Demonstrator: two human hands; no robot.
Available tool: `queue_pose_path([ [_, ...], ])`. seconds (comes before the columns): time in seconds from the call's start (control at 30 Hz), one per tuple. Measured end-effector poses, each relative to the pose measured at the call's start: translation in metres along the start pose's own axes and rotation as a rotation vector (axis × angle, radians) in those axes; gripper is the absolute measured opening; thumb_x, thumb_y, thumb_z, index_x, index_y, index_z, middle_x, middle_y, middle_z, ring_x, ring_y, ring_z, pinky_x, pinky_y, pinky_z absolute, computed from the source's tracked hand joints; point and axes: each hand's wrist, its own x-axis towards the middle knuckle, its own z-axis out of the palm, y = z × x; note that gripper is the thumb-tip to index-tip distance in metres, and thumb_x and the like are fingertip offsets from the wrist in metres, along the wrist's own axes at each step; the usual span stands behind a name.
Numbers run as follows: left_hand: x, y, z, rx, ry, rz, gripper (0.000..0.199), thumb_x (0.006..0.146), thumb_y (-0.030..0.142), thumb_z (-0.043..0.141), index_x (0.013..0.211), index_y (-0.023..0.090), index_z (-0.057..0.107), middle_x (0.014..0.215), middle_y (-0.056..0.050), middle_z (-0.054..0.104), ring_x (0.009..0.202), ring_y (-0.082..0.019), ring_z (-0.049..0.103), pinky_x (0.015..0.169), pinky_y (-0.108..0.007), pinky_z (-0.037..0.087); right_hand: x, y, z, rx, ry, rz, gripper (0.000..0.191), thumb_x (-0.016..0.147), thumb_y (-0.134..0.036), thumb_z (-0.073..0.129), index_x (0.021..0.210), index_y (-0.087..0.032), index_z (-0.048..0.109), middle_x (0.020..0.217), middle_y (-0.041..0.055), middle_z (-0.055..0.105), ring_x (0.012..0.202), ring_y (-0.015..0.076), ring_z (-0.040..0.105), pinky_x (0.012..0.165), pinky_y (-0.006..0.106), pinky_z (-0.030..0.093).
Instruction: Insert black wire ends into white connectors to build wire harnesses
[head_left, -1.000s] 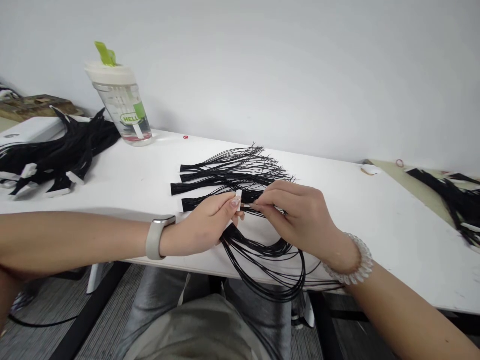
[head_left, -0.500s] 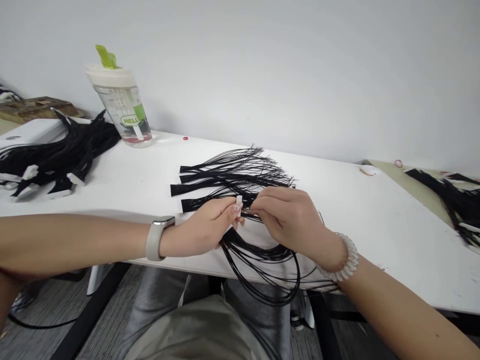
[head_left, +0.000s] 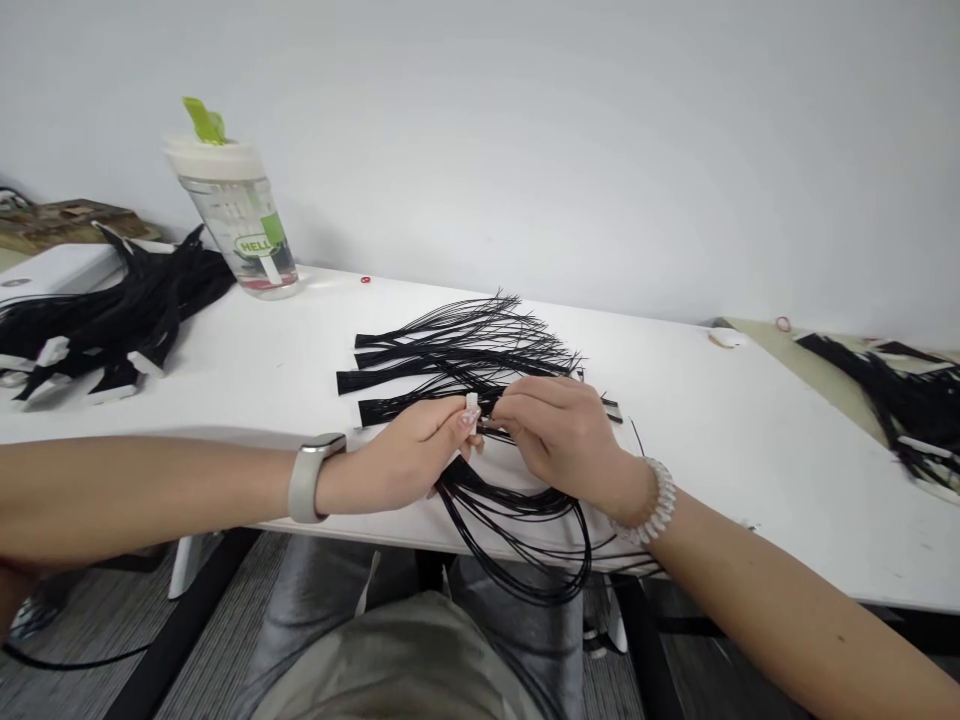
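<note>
My left hand [head_left: 424, 448] pinches a small white connector [head_left: 472, 402] upright between thumb and fingers. Close beside it on the right, my right hand [head_left: 559, 435] has its fingertips pressed together around a thin black wire [head_left: 495, 428] at the connector's side. Whether the wire's tip sits inside the connector I cannot tell. Below both hands, a looped bundle of black wires [head_left: 517, 500] hangs over the table's front edge, one end under my left hand. Behind them lie several flat black wire bundles [head_left: 390, 378], their loose strands fanned out to the right.
A tumbler with a green lid tab [head_left: 247, 235] stands at the back left. Near it is a heap of black cables with white connectors [head_left: 142, 300]. More black cables [head_left: 877, 390] lie at the right on a beige surface. The white table [head_left: 750, 450] meets a wall behind.
My right hand and forearm have shifted slightly left, nearer the connector. My left hand keeps its pinch on it. The whole view has moved a little.
</note>
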Motion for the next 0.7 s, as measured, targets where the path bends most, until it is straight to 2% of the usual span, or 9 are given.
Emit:
queue_pose_path([
  [0.23,0.0,-0.001,0.0,0.001,-0.019,-0.048,0.038,0.088,0.043,0.026,0.068,0.017,0.045,0.072,-0.002,0.053,0.062,-0.011,0.052,0.051,-0.022,0.043,-0.002,0.001,0.005,-0.047,0.049,-0.028,0.021,0.075,-0.005,0.041,0.073,-0.016,0.057,0.071,0.0022,0.06,0.064,0.0102,0.052,0.058,0.022,0.039],
  [0.37,0.001,0.0,-0.001,-0.027,-0.032,-0.07,0.039,0.087,0.046,0.026,0.069,0.017,0.045,0.073,-0.001,0.052,0.056,-0.01,0.049,0.045,-0.02,0.041,0.0,-0.001,0.007,-0.069,0.039,-0.002,0.02,0.077,-0.006,0.041,0.072,-0.016,0.057,0.07,0.002,0.06,0.063,0.0101,0.052,0.058,0.022,0.039],
  [0.47,0.002,0.003,-0.001,-0.079,0.001,-0.139,0.039,0.086,0.049,0.028,0.07,0.017,0.046,0.073,-0.001,0.05,0.048,-0.008,0.044,0.037,-0.02,0.038,0.006,0.0,0.004,-0.064,-0.033,0.038,0.018,0.081,-0.009,0.041,0.074,-0.016,0.057,0.071,0.0027,0.06,0.066,0.0103,0.053,0.059,0.022,0.04],
  [0.57,0.004,0.003,-0.001,-0.146,0.072,-0.206,0.039,0.084,0.05,0.031,0.071,0.017,0.047,0.07,0.0,0.048,0.044,-0.007,0.041,0.034,-0.019,0.036,0.01,0.008,-0.008,-0.098,-0.063,0.08,0.011,0.083,-0.024,0.049,0.077,-0.016,0.054,0.076,0.0042,0.059,0.07,0.0126,0.052,0.06,0.024,0.04],
  [0.7,0.008,-0.001,0.0,-0.411,0.235,-0.269,0.035,0.082,0.05,0.039,0.074,0.017,0.046,0.073,0.001,0.046,0.048,-0.007,0.044,0.038,-0.019,0.04,0.01,0.026,-0.033,-0.154,-0.01,0.194,0.038,0.065,-0.048,0.066,0.075,-0.017,0.048,0.076,0.0042,0.055,0.068,0.0143,0.049,0.057,0.026,0.039],
])
